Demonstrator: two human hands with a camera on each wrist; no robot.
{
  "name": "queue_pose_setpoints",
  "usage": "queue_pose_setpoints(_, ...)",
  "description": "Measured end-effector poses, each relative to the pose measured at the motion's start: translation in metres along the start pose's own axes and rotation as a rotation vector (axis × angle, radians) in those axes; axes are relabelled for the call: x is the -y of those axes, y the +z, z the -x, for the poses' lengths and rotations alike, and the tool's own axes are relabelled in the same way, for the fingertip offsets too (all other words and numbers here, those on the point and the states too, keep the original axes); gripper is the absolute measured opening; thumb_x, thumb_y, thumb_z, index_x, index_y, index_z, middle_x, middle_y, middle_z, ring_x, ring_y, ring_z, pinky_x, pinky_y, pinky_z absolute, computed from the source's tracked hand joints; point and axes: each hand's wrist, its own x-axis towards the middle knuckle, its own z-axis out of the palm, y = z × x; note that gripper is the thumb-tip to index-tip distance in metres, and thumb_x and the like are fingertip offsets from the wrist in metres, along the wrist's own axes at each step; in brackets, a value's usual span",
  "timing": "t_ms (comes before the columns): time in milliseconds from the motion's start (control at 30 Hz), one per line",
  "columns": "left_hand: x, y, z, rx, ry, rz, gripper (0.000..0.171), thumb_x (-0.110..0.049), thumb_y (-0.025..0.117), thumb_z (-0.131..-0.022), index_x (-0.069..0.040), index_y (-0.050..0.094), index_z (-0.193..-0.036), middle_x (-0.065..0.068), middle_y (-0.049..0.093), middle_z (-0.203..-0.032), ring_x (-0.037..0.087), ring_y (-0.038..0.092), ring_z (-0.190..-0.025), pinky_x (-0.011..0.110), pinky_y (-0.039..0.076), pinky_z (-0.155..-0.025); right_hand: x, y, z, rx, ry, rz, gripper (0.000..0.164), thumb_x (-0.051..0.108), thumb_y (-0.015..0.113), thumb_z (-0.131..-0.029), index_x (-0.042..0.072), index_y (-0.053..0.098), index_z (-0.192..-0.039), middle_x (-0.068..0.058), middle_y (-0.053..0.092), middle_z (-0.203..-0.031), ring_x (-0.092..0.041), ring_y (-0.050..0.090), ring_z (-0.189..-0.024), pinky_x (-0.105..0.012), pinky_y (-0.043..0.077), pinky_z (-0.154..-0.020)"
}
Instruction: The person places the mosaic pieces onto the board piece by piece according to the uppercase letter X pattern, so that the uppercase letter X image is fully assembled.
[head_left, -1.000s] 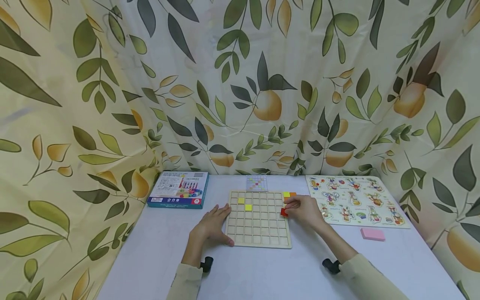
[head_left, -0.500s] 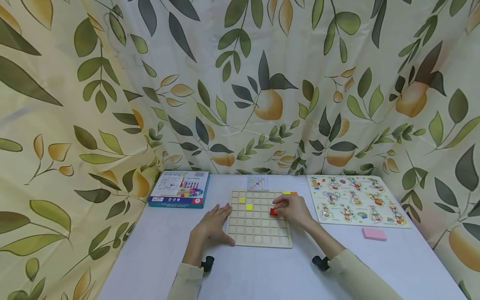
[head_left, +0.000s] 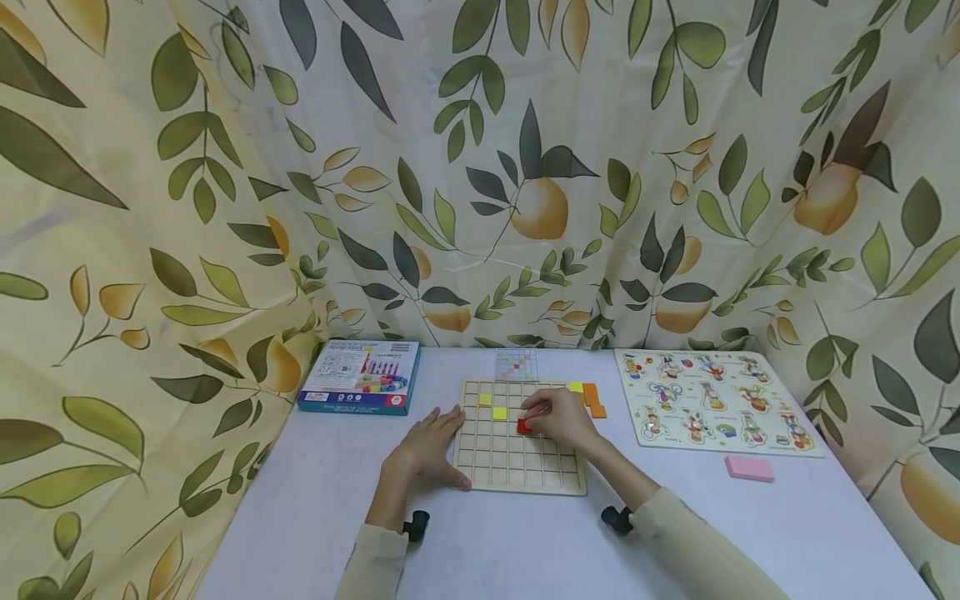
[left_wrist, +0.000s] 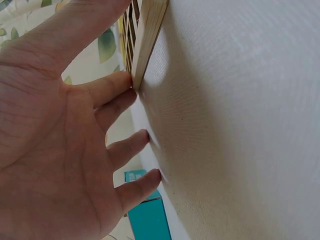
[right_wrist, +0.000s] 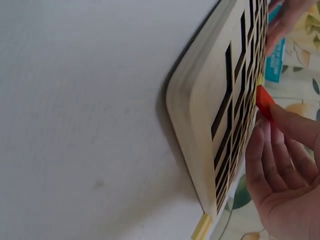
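Note:
A square wooden grid board (head_left: 517, 481) lies flat on the white table. Two yellow tiles (head_left: 499, 413) sit in its upper left cells. With thumb and fingers, my right hand (head_left: 566, 419) pinches a red tile (head_left: 523, 427) over the middle of the board. The right wrist view shows the red tile (right_wrist: 263, 102) tilted between thumb and fingertips, close over the grid. Along the board's left edge my left hand (head_left: 423, 452) is spread, its thumb at the near corner and its fingertips touching the edge and the table.
Orange tiles (head_left: 594, 398) and a yellow tile (head_left: 575, 387) lie by the board's upper right corner. Behind it is a small patterned card (head_left: 517, 364). A box (head_left: 360, 379) stands left; a picture puzzle board (head_left: 720, 437) and a pink block (head_left: 750, 468) lie right.
My right hand has carried the red tile leftward, from the board's right edge to over its middle, uncovering the orange tiles. My left hand has stayed at the left edge.

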Motion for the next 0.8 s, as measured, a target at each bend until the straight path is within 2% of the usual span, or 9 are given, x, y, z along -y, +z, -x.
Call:
queue_pose_setpoints(167,-0.002,-0.001,0.000,0.005,-0.009,-0.011,0.118,-0.053,0.094,-0.069,-0.018,0.034,-0.165,0.000,0.027,-0.172,0.033,0.013,-0.161,0.061,0.018,-0.126,0.002,0.008,-0.003,0.009,-0.030,-0.005,0.021,-0.002,0.085,-0.083,0.006,0.079,-0.101,0.002,0.073,-0.083,-0.013,0.068,-0.074,-0.026,0.059,-0.068)
queue_pose_setpoints(600,-0.002,0.000,-0.001,0.000,-0.009,-0.008,0.118,-0.052,0.094,-0.068,-0.017,0.035,-0.164,0.001,0.028,-0.172,0.034,0.014,-0.161,0.062,0.018,-0.126,0.000,0.017,-0.009,-0.003,-0.076,0.106,0.018,0.001,0.086,-0.082,0.012,0.080,-0.095,0.008,0.071,-0.077,-0.009,0.065,-0.072,-0.030,0.056,-0.074)
queue_pose_setpoints(800,-0.001,0.000,-0.001,-0.004,-0.015,-0.007,0.117,-0.051,0.094,-0.068,-0.017,0.036,-0.164,0.000,0.029,-0.171,0.033,0.014,-0.160,0.062,0.018,-0.126,-0.001,0.019,-0.008,0.004,-0.108,0.105,0.017,0.001,0.085,-0.083,0.011,0.080,-0.095,0.006,0.071,-0.076,-0.009,0.064,-0.071,-0.028,0.055,-0.072)
